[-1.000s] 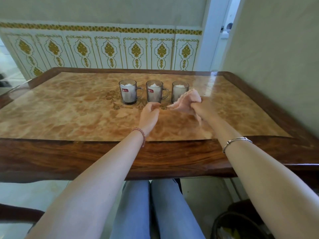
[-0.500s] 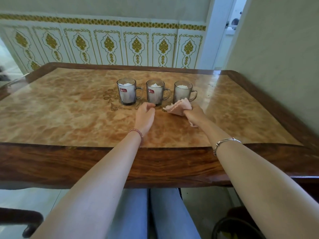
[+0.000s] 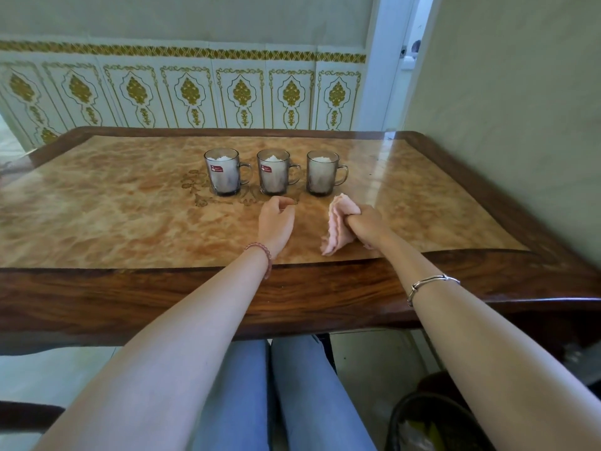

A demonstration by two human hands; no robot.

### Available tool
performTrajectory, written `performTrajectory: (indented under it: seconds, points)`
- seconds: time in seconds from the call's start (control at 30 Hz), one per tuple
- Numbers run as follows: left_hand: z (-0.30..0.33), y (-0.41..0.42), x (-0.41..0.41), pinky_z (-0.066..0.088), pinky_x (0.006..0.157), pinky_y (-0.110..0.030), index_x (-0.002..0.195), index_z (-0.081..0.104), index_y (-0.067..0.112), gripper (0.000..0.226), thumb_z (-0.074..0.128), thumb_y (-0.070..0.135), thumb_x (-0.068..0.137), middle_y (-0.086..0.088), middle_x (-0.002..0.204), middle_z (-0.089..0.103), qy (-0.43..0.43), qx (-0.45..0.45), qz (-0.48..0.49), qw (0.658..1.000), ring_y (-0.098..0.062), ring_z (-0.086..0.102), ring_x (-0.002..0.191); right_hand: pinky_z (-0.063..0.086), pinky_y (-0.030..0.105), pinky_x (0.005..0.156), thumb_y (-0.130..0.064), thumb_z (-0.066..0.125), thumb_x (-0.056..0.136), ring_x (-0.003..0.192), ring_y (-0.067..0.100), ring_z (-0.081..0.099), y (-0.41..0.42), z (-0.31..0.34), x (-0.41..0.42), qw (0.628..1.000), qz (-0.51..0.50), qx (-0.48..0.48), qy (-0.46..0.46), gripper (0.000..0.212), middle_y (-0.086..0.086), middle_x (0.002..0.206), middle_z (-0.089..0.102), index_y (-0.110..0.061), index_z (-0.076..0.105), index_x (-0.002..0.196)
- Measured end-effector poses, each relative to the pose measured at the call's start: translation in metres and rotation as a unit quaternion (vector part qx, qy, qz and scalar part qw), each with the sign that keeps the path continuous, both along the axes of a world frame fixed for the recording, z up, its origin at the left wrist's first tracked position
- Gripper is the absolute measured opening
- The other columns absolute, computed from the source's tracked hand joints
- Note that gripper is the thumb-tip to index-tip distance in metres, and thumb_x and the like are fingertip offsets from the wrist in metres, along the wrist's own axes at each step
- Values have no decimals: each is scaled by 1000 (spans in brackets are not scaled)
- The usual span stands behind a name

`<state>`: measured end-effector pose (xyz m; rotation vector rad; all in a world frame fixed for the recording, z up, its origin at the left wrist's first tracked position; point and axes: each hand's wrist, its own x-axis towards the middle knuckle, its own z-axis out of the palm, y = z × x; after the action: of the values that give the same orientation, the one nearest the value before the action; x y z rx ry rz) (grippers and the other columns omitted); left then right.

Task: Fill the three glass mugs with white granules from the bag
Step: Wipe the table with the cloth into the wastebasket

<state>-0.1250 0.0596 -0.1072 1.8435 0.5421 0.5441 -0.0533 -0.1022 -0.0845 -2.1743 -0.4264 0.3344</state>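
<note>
From the head camera, three glass mugs stand in a row across the far middle of the desk (image 3: 97, 203), handles all turned to the right. The left mug (image 3: 223, 172) and the middle mug (image 3: 273, 171) each carry a small red label; the right mug (image 3: 321, 172) shows none. All three hold white granules (image 3: 272, 157) up close to the rim, heaped a little in the middle one. The mugs stand apart from one another, not touching.

Nearer the camera, the left hand (image 3: 276, 222) rests on the desk just in front of the middle mug, fingers curled loosely inward and holding nothing that can be seen. The right hand (image 3: 367, 222) lies beside it, in front of the right mug, closed around a pale pink cloth (image 3: 338, 222) that spills out to the left of the fist and touches the desk top; it may be a bunched rag or a soft bag, the folds do not settle it. A beaded bracelet (image 3: 260, 255) circles the left wrist, a silver bangle (image 3: 432, 283) the right forearm. Below the desk edge, knees in blue jeans (image 3: 283, 402) show.
</note>
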Motion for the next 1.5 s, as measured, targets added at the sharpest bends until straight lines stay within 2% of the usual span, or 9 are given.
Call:
performTrajectory:
  seconds: [0.3, 0.5, 0.57, 0.77, 0.83, 0.9, 1.07, 1.2, 1.5]
  points:
    - [-1, -40, 9, 40, 64, -23, 120, 56, 15, 28, 40, 17, 98, -2, 115, 52, 2, -29, -52, 998, -11, 52, 85, 35, 25, 50, -18, 46, 92, 59, 14, 49, -67, 3, 4, 998, -61, -20, -10, 19, 3, 72, 57, -21, 58, 78]
    - [0, -66, 33, 40, 86, -27, 119, 59, 14, 27, 42, 18, 98, 3, 111, 54, 1, -30, -71, 997, -15, 52, 104, 28, 16, 32, -8, 47, 90, 36, 11, 51, -86, 21, 14, 993, -114, -19, 2, 23, 6, 42, 53, -7, 52, 68]
    - [1, -71, 42, 39, 82, -25, 120, 59, 14, 27, 42, 17, 98, 3, 109, 54, 3, -30, -80, 996, -14, 53, 102, 31, 19, 36, -13, 48, 89, 47, 20, 52, -91, 26, 27, 989, -150, -5, -7, 19, 13, 51, 54, -4, 54, 74]
    - [-2, -70, 69, 36, 59, -16, 124, 54, 14, 29, 40, 19, 100, 3, 110, 52, 9, -24, -74, 997, 1, 48, 76, 22, 9, 28, -20, 49, 92, 21, 2, 41, -114, 23, 68, 973, -225, 34, -34, 27, -17, 26, 44, -24, 39, 67]
    - [-5, -67, 75, 37, 59, -16, 123, 55, 14, 29, 40, 19, 99, -1, 116, 54, 3, -19, -65, 998, 0, 49, 78, 21, 8, 31, -16, 48, 89, 18, 7, 33, -111, 14, 79, 968, -248, 33, -14, 21, -8, 24, 41, -24, 39, 72]
    - [-6, -63, 81, 37, 60, -18, 122, 56, 15, 28, 40, 20, 99, -4, 121, 54, 2, -19, -62, 998, -6, 52, 82, 23, 9, 35, -21, 48, 90, 24, 13, 32, -103, 4, 87, 970, -240, 22, 30, 6, 0, 31, 40, -18, 48, 84]
    - [-5, -56, 89, 37, 58, -19, 120, 57, 15, 27, 40, 21, 99, -7, 120, 56, 8, -11, -69, 998, -6, 52, 76, 24, 16, 37, -33, 48, 91, 39, 16, 33, -79, 0, 92, 986, -163, 27, 29, 25, 2, 40, 43, -22, 48, 113]
    - [-6, -56, 89, 42, 70, -23, 116, 59, 16, 26, 41, 20, 97, -12, 116, 59, 1, -19, -71, 997, -24, 59, 94, 29, 18, 38, -49, 45, 95, 49, 12, 36, -65, 1, 89, 994, -103, 6, 36, 58, -4, 62, 39, -27, 31, 146]
    - [4, -80, 70, 38, 69, -19, 121, 56, 13, 28, 41, 17, 98, 4, 103, 52, -1, -69, -99, 993, -8, 50, 90, 30, 24, 52, -50, 48, 95, 67, 10, 45, -82, 3, 50, 999, -50, 11, 4, 53, -8, 84, 51, -30, 36, 143]
